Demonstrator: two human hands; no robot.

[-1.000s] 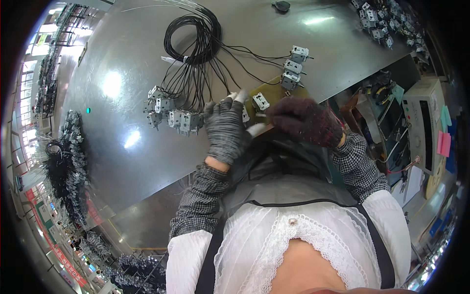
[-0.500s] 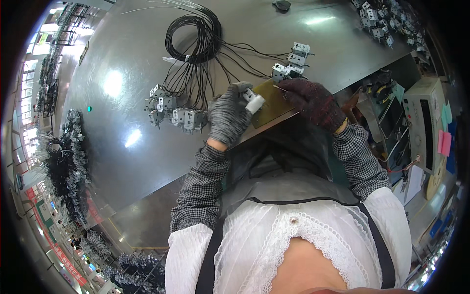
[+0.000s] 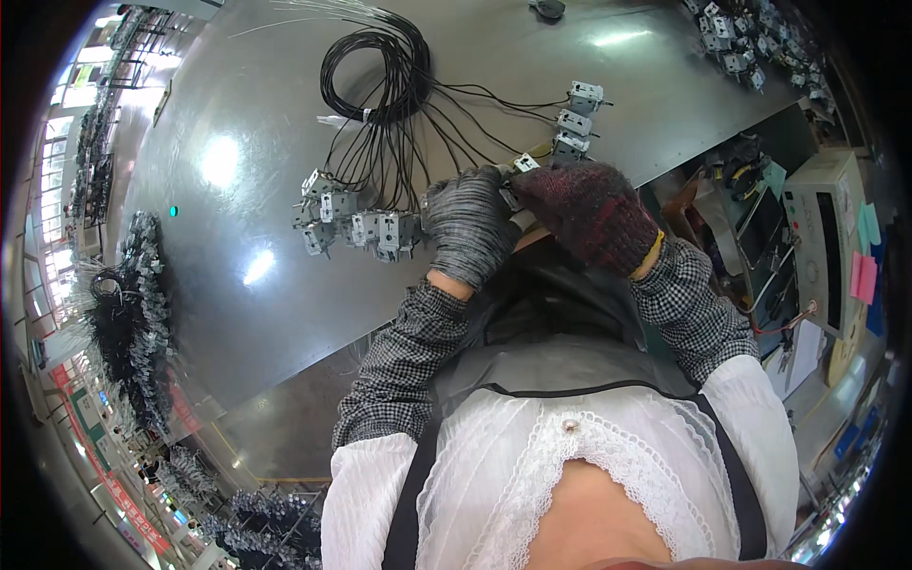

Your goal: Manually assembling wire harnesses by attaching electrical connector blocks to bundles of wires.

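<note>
My left hand (image 3: 465, 223), in a grey striped glove, is closed round a small part whose white end (image 3: 522, 219) shows between my hands. My right hand (image 3: 591, 214), in a dark red glove, is closed against the left fingertips; what its fingers hold is hidden. Just beyond both hands' fingers, a silver metal block (image 3: 525, 163) peeks out. Black cables (image 3: 385, 71) run from a coil to several silver metal blocks (image 3: 356, 223) left of my left hand. Other such blocks (image 3: 574, 122) stand in a column beyond my right hand.
The metal tabletop (image 3: 256, 171) has its near edge beneath my hands. At right stand a beige device (image 3: 822, 237) with a dark panel and an open compartment holding tools (image 3: 741, 176). More metal blocks (image 3: 731, 43) lie far right; bundled parts (image 3: 142, 313) hang at left.
My hands have come together, the left moving right and the right moving left over the yellowish plate, now mostly covered. The left group of blocks has shifted slightly right.
</note>
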